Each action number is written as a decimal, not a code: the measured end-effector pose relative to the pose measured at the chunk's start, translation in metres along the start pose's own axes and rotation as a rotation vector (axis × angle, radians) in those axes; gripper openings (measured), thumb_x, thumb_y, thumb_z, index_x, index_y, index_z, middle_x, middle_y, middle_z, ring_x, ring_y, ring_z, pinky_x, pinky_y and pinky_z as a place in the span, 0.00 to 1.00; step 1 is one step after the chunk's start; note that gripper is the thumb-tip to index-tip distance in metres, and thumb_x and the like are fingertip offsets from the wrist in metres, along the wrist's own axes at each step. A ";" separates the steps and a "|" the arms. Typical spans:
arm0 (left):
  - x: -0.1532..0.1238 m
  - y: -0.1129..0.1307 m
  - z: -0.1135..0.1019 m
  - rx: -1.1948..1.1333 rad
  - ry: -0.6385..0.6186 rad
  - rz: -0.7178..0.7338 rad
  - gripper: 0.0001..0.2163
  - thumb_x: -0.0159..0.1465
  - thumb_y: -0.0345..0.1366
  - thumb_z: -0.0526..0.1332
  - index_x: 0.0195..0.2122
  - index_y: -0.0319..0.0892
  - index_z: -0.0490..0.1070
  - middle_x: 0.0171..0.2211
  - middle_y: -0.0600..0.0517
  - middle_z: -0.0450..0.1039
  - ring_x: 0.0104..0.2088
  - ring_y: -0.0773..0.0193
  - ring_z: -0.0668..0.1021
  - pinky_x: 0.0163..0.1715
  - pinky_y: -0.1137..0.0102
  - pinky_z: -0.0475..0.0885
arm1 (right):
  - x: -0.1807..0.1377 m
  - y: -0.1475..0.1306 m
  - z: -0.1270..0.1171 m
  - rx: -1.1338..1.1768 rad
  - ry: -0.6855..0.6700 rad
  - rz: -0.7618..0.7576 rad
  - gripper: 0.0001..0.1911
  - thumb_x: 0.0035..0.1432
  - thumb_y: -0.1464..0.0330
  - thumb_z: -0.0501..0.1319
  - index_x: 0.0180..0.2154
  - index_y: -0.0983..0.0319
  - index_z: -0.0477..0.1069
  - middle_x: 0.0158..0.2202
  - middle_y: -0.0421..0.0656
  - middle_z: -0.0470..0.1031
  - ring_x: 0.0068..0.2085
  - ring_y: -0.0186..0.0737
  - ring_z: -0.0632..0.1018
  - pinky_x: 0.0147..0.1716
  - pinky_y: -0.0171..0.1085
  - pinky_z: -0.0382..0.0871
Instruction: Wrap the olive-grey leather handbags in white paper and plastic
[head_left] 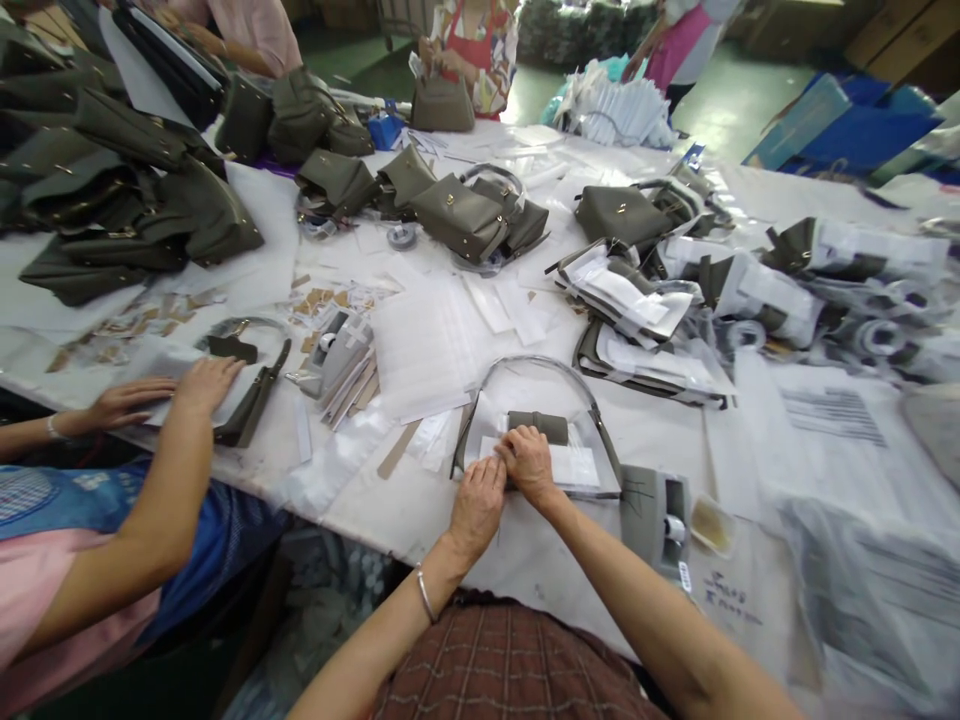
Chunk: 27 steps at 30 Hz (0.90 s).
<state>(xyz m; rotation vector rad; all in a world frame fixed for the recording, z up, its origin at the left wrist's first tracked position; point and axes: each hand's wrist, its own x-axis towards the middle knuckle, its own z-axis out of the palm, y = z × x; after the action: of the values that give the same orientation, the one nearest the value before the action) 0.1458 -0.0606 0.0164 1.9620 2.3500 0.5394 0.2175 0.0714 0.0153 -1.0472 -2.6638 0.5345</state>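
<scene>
A grey-green handbag (611, 455) lies flat on the table in front of me, its looped handle (525, 362) stretched away from me. White wrapping sheet and clear film cover most of the bag, and a small dark rolled piece (551, 428) rests on top. My left hand (480, 500) is closed at the bag's near edge, fingertips bent over the wrapping. Right beside it, my right hand (529, 460) pinches at the same spot, the fingers of both hands touching. What lies under the fingertips is hidden. A grey tape dispenser (649, 515) stands just right of the bag.
At left, a co-worker's hands (202, 385) press on another wrapped bag. A second tape dispenser (341, 350) and a stack of white sheets (424, 345) lie between us. Wrapped bags (649, 365) sit at right, piled handbags (127, 190) at far left. Other people stand across the table.
</scene>
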 end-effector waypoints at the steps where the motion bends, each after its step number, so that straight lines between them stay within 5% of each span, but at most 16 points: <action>1: -0.001 0.000 0.003 0.000 -0.012 -0.002 0.20 0.64 0.26 0.55 0.58 0.36 0.64 0.52 0.39 0.73 0.53 0.51 0.74 0.55 0.55 0.68 | 0.000 0.000 0.000 0.000 -0.002 0.004 0.09 0.61 0.65 0.63 0.28 0.59 0.70 0.32 0.43 0.72 0.37 0.43 0.67 0.37 0.40 0.52; 8: 0.000 -0.007 0.006 0.033 -0.034 0.045 0.21 0.65 0.26 0.54 0.60 0.38 0.63 0.54 0.38 0.72 0.54 0.50 0.74 0.54 0.54 0.69 | 0.013 -0.006 0.000 0.017 -0.052 0.105 0.08 0.59 0.67 0.64 0.28 0.60 0.70 0.32 0.43 0.72 0.37 0.42 0.69 0.37 0.38 0.56; 13: -0.002 -0.010 0.004 0.048 -0.002 0.084 0.22 0.64 0.25 0.54 0.60 0.36 0.62 0.52 0.39 0.72 0.55 0.52 0.73 0.56 0.56 0.68 | 0.009 -0.003 -0.034 0.286 0.155 0.189 0.07 0.60 0.68 0.59 0.29 0.60 0.69 0.30 0.42 0.72 0.35 0.40 0.72 0.39 0.38 0.64; 17: -0.003 -0.011 0.005 0.066 0.016 0.090 0.22 0.64 0.24 0.54 0.60 0.39 0.62 0.52 0.40 0.72 0.55 0.53 0.73 0.57 0.55 0.68 | -0.044 0.032 -0.099 0.353 0.319 0.219 0.11 0.61 0.60 0.57 0.33 0.59 0.71 0.33 0.43 0.75 0.37 0.42 0.74 0.42 0.40 0.66; 21: -0.003 -0.012 0.005 0.052 0.023 0.101 0.21 0.64 0.23 0.52 0.59 0.38 0.63 0.52 0.40 0.72 0.55 0.52 0.73 0.57 0.55 0.67 | -0.128 0.089 -0.157 0.254 0.390 0.594 0.17 0.54 0.52 0.58 0.33 0.59 0.74 0.33 0.46 0.77 0.35 0.45 0.76 0.40 0.43 0.68; 24: -0.002 -0.014 0.006 0.036 0.038 0.105 0.22 0.64 0.23 0.51 0.60 0.39 0.63 0.52 0.40 0.72 0.55 0.52 0.73 0.58 0.53 0.67 | -0.181 0.120 -0.173 0.280 0.308 0.871 0.20 0.47 0.50 0.60 0.29 0.60 0.76 0.30 0.47 0.78 0.34 0.48 0.77 0.38 0.45 0.69; 27: -0.001 -0.018 0.007 0.026 0.052 0.126 0.23 0.64 0.24 0.51 0.60 0.41 0.63 0.52 0.40 0.72 0.55 0.52 0.73 0.58 0.53 0.67 | -0.210 0.132 -0.163 0.559 0.123 1.001 0.23 0.42 0.48 0.62 0.29 0.62 0.78 0.30 0.47 0.79 0.34 0.47 0.78 0.35 0.43 0.70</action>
<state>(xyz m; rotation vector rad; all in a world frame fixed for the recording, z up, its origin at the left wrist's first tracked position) 0.1311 -0.0627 0.0047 2.1445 2.2851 0.5754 0.5040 0.0566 0.0924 -2.0311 -1.5388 1.2207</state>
